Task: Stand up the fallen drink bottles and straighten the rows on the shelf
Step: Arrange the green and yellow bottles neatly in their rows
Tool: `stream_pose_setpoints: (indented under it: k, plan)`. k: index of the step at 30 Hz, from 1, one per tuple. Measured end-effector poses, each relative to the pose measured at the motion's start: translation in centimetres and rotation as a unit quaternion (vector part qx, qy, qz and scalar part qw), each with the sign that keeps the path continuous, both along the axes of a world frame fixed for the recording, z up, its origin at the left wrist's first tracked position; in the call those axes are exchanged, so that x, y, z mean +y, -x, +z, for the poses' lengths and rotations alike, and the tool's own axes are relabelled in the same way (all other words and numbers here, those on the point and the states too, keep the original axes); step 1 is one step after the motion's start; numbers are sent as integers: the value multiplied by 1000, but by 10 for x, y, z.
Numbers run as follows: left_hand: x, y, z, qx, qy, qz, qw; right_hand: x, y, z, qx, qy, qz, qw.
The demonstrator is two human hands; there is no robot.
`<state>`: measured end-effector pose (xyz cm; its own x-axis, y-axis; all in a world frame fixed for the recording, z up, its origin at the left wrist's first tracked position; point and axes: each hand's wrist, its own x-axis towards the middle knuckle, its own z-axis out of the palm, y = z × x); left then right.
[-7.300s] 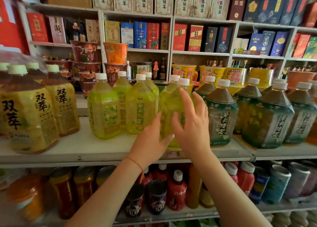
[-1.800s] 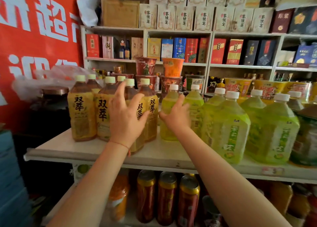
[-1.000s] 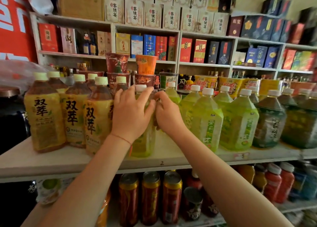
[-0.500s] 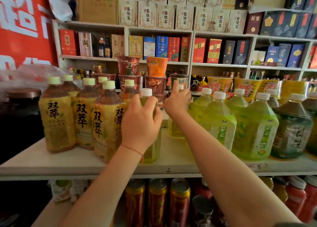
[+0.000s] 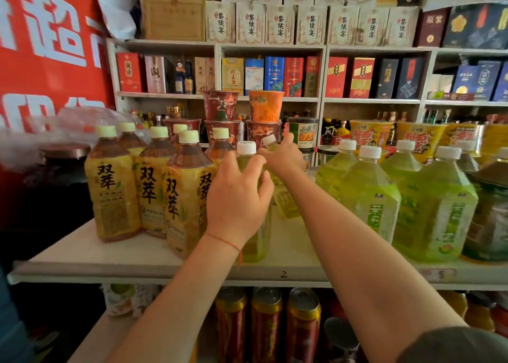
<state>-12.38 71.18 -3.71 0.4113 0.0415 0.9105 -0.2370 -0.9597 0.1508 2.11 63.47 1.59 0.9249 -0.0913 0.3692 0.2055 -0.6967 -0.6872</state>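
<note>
On the white shelf (image 5: 154,255), at its front edge, the left hand (image 5: 236,198) gripped the front green bottle (image 5: 254,241), fingers curled round its shoulder just under the white cap (image 5: 246,147); this bottle stood upright. Behind that grip and a little to its right, the right hand (image 5: 284,156) reached farther back and held the rear green bottle (image 5: 284,200) near its neck, fingers wrapped round the top; that bottle leaned, its cap tipped toward the left hand. How firmly the right fingers closed could not be told, since the hand hid them. To the left of the left hand, touching its back, stood the amber bottles (image 5: 112,181) in close upright rows, yellow labels forward. To the right of the right forearm stood the other green bottles (image 5: 368,195), upright, with a gap of bare shelf between them and the two held ones. Beyond the right hand, stacked noodle cups (image 5: 265,107) rose at the back. Below the grip, under the shelf edge, red cans (image 5: 265,324) stood side by side. A red thread (image 5: 222,240) circled the left wrist
</note>
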Motion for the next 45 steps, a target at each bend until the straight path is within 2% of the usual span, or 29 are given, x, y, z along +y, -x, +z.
stream_pose_setpoints:
  k: [6, 15, 20, 23, 27, 29, 33, 35, 37, 39, 40, 41, 43, 45]
  plan:
    - [-1, -6, 1, 26, -4, 12, 1000, -8, -5, 6, 41, 25, -19, 999]
    - [-2, -10, 2, 29, 6, 5, 1000, -17, 1, 4, 14, -105, -15, 994]
    - [-3, -7, 5, 50, 15, 11, 999, -16, 12, 10, -3, -58, -42, 997]
    - [-4, 3, 14, 111, 46, -17, 993, -8, 18, 7, 14, -60, -15, 998]
    - [4, 16, 30, 268, 50, -58, 960, -14, 31, 9, 69, -134, 94, 984]
    - [6, 18, 33, 297, 19, -46, 954, -22, 41, 5, 91, -172, 122, 973]
    - [-3, 19, 32, 244, -26, 3, 969, -30, 61, -14, 96, -258, 132, 952]
    - [-12, 16, 30, 189, -23, 42, 981, -37, 69, -22, 85, -339, 138, 927]
    - [-19, 17, 25, 118, 23, 58, 991, -47, 86, -32, 95, -406, 128, 900]
    - [-20, 16, 13, 83, 112, 16, 990, -55, 107, -46, 108, -416, 118, 895]
    - [-19, 13, 4, 91, 160, -27, 982, -57, 120, -54, 104, -403, 129, 900]
    - [-20, 13, -3, 112, 217, -84, 966, -57, 132, -60, 96, -376, 143, 911]
    - [-22, 17, -15, 164, 341, -232, 896, -55, 152, -70, 78, -332, 182, 922]
    - [-19, 21, -20, 167, 433, -299, 834, -53, 159, -82, 56, -300, 217, 927]
